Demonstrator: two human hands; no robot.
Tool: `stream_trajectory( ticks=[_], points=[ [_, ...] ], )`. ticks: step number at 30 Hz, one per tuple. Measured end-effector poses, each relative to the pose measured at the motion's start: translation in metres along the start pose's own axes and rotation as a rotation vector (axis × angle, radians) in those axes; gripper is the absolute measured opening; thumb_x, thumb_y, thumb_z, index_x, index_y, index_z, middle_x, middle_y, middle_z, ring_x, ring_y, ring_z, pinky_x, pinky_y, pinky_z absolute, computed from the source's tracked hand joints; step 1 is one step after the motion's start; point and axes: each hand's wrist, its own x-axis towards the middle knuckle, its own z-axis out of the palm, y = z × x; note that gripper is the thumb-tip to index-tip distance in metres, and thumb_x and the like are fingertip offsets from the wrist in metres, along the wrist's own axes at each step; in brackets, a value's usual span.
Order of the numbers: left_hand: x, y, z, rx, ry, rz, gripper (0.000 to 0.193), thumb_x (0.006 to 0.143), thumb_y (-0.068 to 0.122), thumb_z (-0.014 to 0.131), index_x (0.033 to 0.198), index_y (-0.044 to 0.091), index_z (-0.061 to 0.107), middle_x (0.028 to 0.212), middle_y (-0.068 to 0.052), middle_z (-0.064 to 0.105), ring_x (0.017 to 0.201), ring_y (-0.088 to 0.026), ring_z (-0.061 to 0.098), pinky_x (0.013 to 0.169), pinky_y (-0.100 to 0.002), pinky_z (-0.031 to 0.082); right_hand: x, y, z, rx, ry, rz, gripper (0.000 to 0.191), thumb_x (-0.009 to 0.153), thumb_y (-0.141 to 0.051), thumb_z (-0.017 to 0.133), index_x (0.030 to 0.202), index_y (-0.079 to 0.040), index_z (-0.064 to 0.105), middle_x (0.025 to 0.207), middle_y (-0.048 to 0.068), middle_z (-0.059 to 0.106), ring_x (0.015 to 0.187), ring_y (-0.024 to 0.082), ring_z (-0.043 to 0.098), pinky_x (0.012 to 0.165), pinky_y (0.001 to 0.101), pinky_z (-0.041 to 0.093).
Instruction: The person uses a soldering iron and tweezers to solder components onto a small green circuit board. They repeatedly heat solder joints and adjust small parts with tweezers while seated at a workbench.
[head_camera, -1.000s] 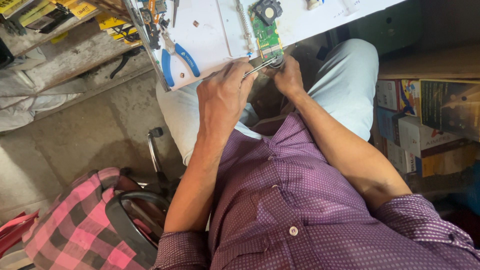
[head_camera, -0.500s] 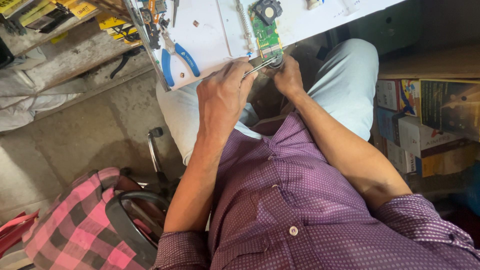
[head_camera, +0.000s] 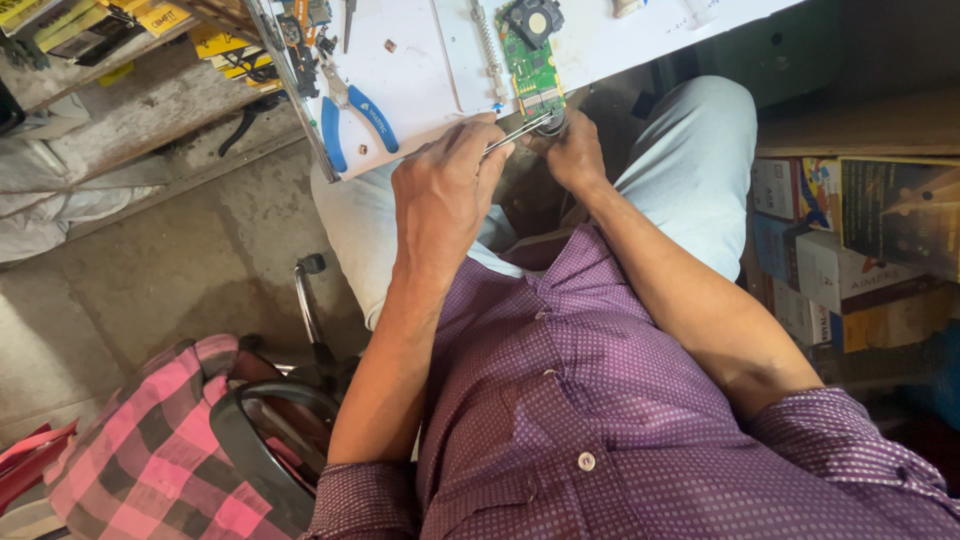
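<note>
Left hand (head_camera: 440, 195) is closed around metal tweezers (head_camera: 515, 135), knuckles up, at the near edge of the white bench (head_camera: 420, 80). Tweezers run from the fingers up and right, tips meeting the lower end of the green board (head_camera: 532, 70). Right hand (head_camera: 572, 150) is curled just beside the tweezer tips, at the board's bottom end, right at the bench's near edge; it seems to pinch something small and dark there, but what exactly it grips can't be told. Both hands sit close together, nearly touching.

The board lies flat on the bench, long side running away from the person, near the middle of the near edge. A black square fan (head_camera: 532, 18) with a pale round centre sits at its far end. A spring (head_camera: 487, 50) lies just left of the board, parallel to it.

Blue-handled pliers (head_camera: 350, 110) lie toward the bench's left edge, handles pointing to the near edge, well apart from the hands. Small bits and tools crowd the far left corner, too small to tell.

Person wears a purple dotted shirt (head_camera: 600, 400), light trousers (head_camera: 690, 160), seated. Pink checked cloth (head_camera: 150, 450) lower left over a dark chair. Cardboard boxes (head_camera: 860, 250) are stacked on the right. Yellow packets (head_camera: 150, 15) on a shelf, top left. Floor is bare concrete.
</note>
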Motion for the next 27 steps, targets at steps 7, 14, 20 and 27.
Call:
stream_trajectory(
  ticks=[7,14,20,27],
  points=[
    [-0.0003,0.0022,-0.0009,-0.003,0.0,-0.012,0.015,0.092,0.013,0.079,0.102,0.007,0.069,0.108,-0.007,0.075,0.088,-0.03,0.072,0.073,-0.041,0.055,0.0002,-0.0022,0.0,0.022,-0.022,0.022,0.028,0.083,-0.011,0.086,0.107,-0.004,0.072,0.097,0.009,0.079,0.087,0.015,0.073,0.08,0.034,0.056],
    [-0.0007,0.0019,-0.0004,0.0,0.002,-0.015,0.015,0.092,0.013,0.078,0.102,0.007,0.069,0.109,-0.007,0.075,0.088,-0.03,0.073,0.073,-0.04,0.056,0.0,-0.0033,-0.0002,-0.003,-0.016,0.034,0.028,0.084,-0.012,0.086,0.106,-0.004,0.072,0.096,0.009,0.079,0.087,0.016,0.073,0.079,0.0344,0.055],
    [-0.0016,0.0004,-0.0001,0.004,-0.004,-0.01,0.015,0.092,0.013,0.078,0.102,0.007,0.069,0.111,-0.007,0.075,0.089,-0.031,0.072,0.074,-0.041,0.056,0.0003,0.0009,0.001,0.001,-0.005,0.016,0.027,0.084,-0.011,0.086,0.106,-0.004,0.072,0.097,0.01,0.079,0.088,0.017,0.073,0.08,0.0349,0.056],
    [-0.0017,-0.0004,0.0006,-0.007,-0.001,-0.008,0.015,0.092,0.013,0.078,0.102,0.006,0.068,0.111,-0.007,0.075,0.09,-0.031,0.073,0.074,-0.04,0.056,0.0018,0.0024,0.0003,-0.03,-0.001,0.006,0.029,0.083,-0.01,0.086,0.107,-0.003,0.071,0.097,0.01,0.078,0.087,0.018,0.073,0.079,0.0356,0.055]
  ],
)
